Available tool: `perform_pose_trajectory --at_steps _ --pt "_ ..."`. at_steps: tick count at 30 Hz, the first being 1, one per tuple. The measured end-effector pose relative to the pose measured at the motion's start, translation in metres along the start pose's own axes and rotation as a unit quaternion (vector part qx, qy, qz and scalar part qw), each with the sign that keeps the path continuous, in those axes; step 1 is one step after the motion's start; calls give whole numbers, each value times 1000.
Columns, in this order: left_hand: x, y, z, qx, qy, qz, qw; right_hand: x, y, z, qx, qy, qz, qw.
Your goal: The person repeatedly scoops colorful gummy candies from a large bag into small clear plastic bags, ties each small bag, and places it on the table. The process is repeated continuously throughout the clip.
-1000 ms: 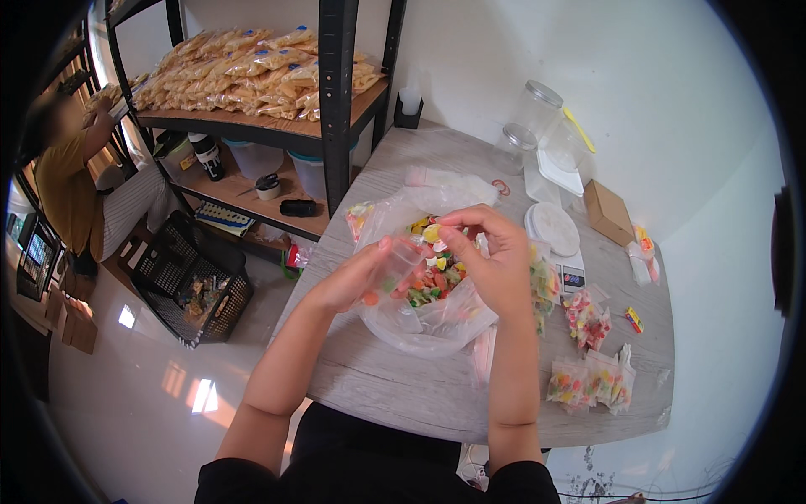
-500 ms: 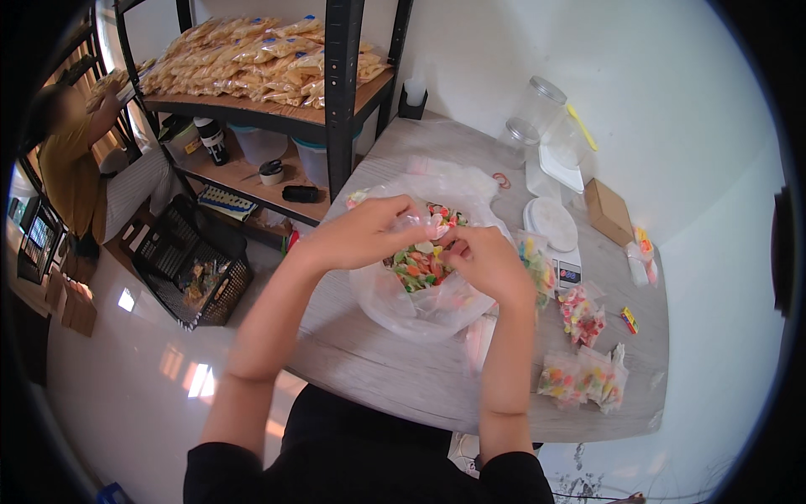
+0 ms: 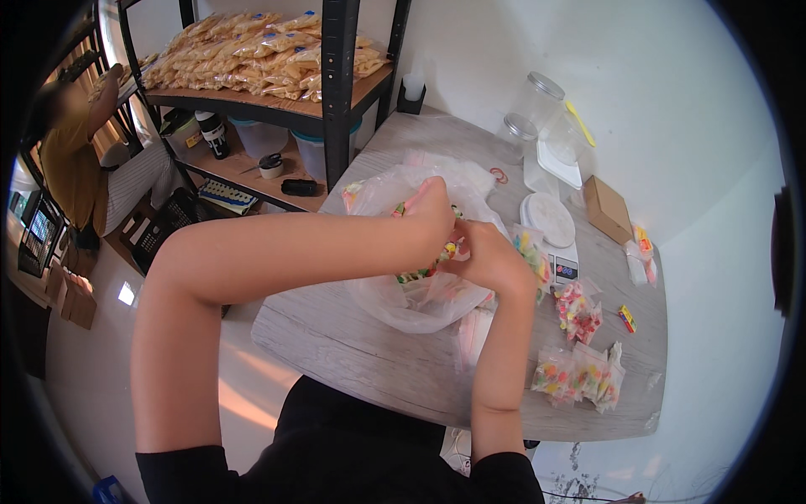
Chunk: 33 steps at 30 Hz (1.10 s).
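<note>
A large clear plastic bag (image 3: 382, 311) stands wide at the mouth on the table, filled with small colourful wrapped candies (image 3: 411, 275). My left hand (image 3: 430, 217) is over the bag's middle, its forearm crossing from the left; the fingers point away and are hidden. Against it, on the bag's right side, my right hand (image 3: 495, 259) has its fingers curled inward. Bright candy and some clear film show between the two hands, but what the fingers grip is hard to make out. Right of the bag lies a small clear packet of candies (image 3: 531, 250).
A white digital scale (image 3: 566, 267) with a round lid (image 3: 547, 220) stands to the right. Near it lie filled candy packets (image 3: 579, 374), a cardboard box (image 3: 606, 210) and clear jars (image 3: 544, 94). Shelving (image 3: 336, 101) with bagged snacks rises at the left; a person (image 3: 71, 168) sits beyond.
My left elbow has swung out and up, and the left hand has turned over the bag beside my right hand. The right hand has stayed almost in place.
</note>
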<state>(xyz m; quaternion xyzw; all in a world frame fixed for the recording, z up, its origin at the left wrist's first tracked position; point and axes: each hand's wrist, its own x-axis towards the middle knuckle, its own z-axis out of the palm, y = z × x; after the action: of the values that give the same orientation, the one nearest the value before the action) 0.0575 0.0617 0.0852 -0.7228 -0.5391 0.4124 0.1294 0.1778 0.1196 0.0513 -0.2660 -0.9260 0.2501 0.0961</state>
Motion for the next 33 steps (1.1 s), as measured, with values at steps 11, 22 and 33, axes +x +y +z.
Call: perform_pose_trajectory --at_steps 11,22,33 --pt "-50 -24 63 -792 442 108 407 31 8 40 -140 66 106 982" --pt "-13 27 118 -904 355 148 189 30 9 31 -45 141 21 989" --pt "-5 32 128 -919 212 227 241 -5 -30 -18 98 210 -149 961"
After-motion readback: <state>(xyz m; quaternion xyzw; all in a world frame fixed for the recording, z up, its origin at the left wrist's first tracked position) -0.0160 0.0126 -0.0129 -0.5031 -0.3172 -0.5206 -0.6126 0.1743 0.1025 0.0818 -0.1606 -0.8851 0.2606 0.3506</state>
